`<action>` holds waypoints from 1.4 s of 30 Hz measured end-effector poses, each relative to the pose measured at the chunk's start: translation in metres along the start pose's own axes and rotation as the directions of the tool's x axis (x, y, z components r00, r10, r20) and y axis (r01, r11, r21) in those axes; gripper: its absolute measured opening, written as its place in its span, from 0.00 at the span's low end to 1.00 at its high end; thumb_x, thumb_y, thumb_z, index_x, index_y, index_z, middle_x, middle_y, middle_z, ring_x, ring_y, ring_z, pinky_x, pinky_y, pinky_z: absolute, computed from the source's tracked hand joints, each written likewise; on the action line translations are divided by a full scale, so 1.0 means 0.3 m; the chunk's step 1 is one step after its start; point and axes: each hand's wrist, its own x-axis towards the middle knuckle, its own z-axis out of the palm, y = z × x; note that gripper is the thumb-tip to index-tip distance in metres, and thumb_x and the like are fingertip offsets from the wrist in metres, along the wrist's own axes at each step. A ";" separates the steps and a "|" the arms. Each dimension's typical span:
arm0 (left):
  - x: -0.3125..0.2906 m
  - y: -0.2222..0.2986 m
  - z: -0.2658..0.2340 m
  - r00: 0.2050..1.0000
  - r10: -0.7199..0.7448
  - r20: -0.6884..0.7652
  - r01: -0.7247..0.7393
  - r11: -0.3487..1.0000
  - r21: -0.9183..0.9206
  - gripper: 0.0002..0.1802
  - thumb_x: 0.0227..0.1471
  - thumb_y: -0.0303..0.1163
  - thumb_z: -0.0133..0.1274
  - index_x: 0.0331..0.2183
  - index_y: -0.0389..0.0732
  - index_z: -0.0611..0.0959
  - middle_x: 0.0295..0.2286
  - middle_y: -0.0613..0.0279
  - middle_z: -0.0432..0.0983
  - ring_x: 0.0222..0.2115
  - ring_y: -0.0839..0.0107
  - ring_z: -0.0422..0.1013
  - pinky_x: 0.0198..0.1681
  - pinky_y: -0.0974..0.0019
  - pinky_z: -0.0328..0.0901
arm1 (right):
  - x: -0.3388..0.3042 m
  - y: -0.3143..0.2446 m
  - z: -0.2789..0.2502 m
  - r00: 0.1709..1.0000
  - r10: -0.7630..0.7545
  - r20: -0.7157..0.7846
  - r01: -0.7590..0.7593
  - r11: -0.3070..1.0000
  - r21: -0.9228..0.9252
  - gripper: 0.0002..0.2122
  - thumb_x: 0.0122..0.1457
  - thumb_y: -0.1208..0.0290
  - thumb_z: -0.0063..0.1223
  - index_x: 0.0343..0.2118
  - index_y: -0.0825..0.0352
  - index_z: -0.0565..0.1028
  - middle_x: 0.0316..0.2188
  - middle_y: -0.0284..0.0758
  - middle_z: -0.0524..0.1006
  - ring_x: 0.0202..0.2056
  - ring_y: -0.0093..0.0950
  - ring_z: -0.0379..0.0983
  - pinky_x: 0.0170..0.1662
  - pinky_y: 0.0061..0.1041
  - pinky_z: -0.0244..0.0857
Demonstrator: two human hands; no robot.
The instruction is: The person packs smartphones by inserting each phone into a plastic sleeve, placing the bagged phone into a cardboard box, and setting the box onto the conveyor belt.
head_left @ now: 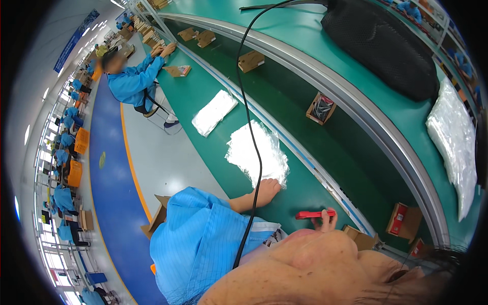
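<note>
My left hand [268, 192], at the end of a blue sleeve, rests at the near edge of a pile of clear plastic bags [256, 152]. Its fingers are curled, and whatever may be under them is hidden. My right hand [328, 221] grips a slim red piece [311, 215], seen nearly edge-on, between thumb and fingers above the green bench [300, 201]. A small dark opening shows in the red piece. Farther along the bench lies a flatter stack of clear plastic bags [214, 113].
A black cable [245, 96] hangs across the view. Beside the bench runs a dark green conveyor [356, 157] carrying open cardboard boxes [320, 108]. A black padded object [378, 48] and more plastic bags [452, 142] lie beyond its metal rail. A co-worker [129, 84] in blue sits farther up.
</note>
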 end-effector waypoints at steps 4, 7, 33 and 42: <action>0.039 0.052 -0.090 0.998 -0.021 -0.059 0.016 0.996 -0.084 0.13 0.44 0.36 0.52 0.32 0.39 0.73 0.31 0.56 0.67 0.34 0.58 0.65 0.37 0.59 0.62 | -0.006 0.007 -0.048 0.997 0.082 -0.002 -0.081 0.985 0.154 0.15 0.55 0.65 0.56 0.42 0.60 0.66 0.38 0.34 0.68 0.36 0.27 0.69 0.33 0.30 0.69; 0.018 0.023 0.010 1.000 -0.019 -0.004 0.018 0.996 -0.091 0.08 0.44 0.33 0.50 0.26 0.39 0.73 0.27 0.54 0.68 0.30 0.56 0.67 0.33 0.56 0.63 | -0.036 -0.004 -0.053 0.997 0.065 0.046 -0.077 0.933 0.351 0.14 0.56 0.62 0.54 0.41 0.60 0.66 0.32 0.34 0.72 0.32 0.28 0.71 0.33 0.32 0.70; 0.106 -0.088 -0.059 0.926 -0.004 -0.376 0.014 1.000 0.024 0.08 0.35 0.21 0.48 0.25 0.40 0.74 0.25 0.56 0.67 0.28 0.57 0.65 0.30 0.57 0.62 | -0.297 0.176 -0.103 0.998 0.021 -0.064 -0.001 0.955 0.297 0.16 0.61 0.57 0.46 0.45 0.64 0.66 0.39 0.34 0.72 0.36 0.23 0.70 0.37 0.22 0.70; 0.027 0.226 0.014 0.976 0.111 -0.189 -0.158 0.953 -0.257 0.12 0.42 0.30 0.57 0.31 0.38 0.75 0.28 0.53 0.67 0.31 0.55 0.65 0.35 0.57 0.62 | -0.316 0.176 -0.115 0.985 -0.061 -0.161 0.106 0.951 0.289 0.16 0.61 0.58 0.46 0.43 0.66 0.65 0.38 0.35 0.73 0.33 0.23 0.72 0.34 0.22 0.72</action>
